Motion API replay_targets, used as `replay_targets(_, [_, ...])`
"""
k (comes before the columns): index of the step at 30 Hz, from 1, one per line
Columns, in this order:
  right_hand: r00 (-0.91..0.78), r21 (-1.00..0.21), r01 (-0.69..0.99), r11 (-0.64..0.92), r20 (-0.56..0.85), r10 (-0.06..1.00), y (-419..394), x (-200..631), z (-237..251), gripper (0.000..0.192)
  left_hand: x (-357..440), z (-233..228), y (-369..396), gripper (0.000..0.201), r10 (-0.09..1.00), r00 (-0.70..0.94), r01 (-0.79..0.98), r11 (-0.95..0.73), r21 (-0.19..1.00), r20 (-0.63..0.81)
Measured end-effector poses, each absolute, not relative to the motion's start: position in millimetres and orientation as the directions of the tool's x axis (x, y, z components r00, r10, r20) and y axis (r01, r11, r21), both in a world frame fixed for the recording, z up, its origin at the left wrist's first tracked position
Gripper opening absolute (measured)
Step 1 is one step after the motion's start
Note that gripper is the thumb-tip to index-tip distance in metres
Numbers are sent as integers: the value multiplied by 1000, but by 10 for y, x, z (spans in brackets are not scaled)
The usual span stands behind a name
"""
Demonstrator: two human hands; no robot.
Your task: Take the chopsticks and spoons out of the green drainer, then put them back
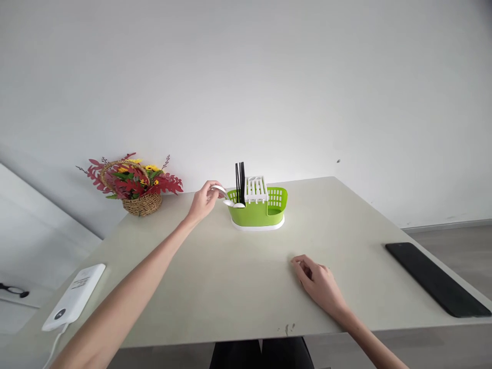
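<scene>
My left hand (204, 200) is closed around a white spoon (220, 190) at the left end of a green cutlery holder (253, 215). Another white spoon (239, 205) leans over the holder's left compartment, beside several black chopsticks (240, 182) standing upright. Part of a further white spoon end (228, 203) shows next to it; whether it belongs to the held spoon I cannot tell. A white slotted rack (256, 189) covers the holder's middle. My right hand (317, 282) lies on the table in front of the holder, fingers curled in with nothing seen in them.
A wicker basket (143, 205) of red and yellow flowers stands at the back left by the wall. On the left edge lies a white power strip-like device (77, 294) with a cable. A black flat slab (434, 279) lies along the right edge of the table (215, 287).
</scene>
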State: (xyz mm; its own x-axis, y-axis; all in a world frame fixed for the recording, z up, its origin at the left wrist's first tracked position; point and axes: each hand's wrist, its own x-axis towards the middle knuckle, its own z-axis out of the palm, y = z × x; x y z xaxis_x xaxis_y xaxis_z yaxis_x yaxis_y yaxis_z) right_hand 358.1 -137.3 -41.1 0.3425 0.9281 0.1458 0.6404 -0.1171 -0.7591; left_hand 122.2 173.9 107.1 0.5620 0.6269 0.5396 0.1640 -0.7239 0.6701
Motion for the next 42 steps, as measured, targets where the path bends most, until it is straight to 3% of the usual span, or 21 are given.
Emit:
replay_targets(8, [347, -773, 619, -143, 106, 932, -1378, 3577, -428, 37, 1183, 883, 1859, 20, 614, 630, 234, -733, 638, 475])
replay_targets(15, [356, -766, 625, -151, 106, 928, -1375, 3575, -443, 37, 1139, 758, 1880, 33, 609, 646, 279, -749, 600, 460])
replay_targets(21, [354, -746, 651, -144, 130, 926, -1378, 3559, -443, 37, 735, 197, 2046, 40, 767, 302, 688, -586, 427, 566])
replay_targets(23, [369, -742, 653, -153, 135, 919, -1382, 3560, -451, 36, 554, -41, 2028, 45, 810, 292, 747, -526, 407, 509])
replay_targets(25, [380, -727, 672, -142, 174, 908, -1379, 3572, -482, 34, 404, -241, 1970, 55, 869, 318, 856, -435, 279, 378])
replay_targets(28, [368, -646, 758, -87, 315, 875, -1354, 3597, -572, 33, 284, -415, 1866, 65, 908, 354, 918, -383, 101, 224])
replay_targets(32, [334, -478, 872, -104, 426, 841, -1311, 3580, -705, 46, 268, -454, 1769, 69, 913, 366, 925, -378, 38, 177])
replay_targets(36, [252, -353, 929, -108, 394, 884, -1291, 3508, -780, 64, 261, -460, 1678, 70, 909, 372, 924, -382, 21, 187])
replay_targets(42, [227, -309, 943, -126, 318, 921, -1277, 3470, -815, 73, 235, -492, 1550, 71, 906, 375, 922, -387, 25, 196])
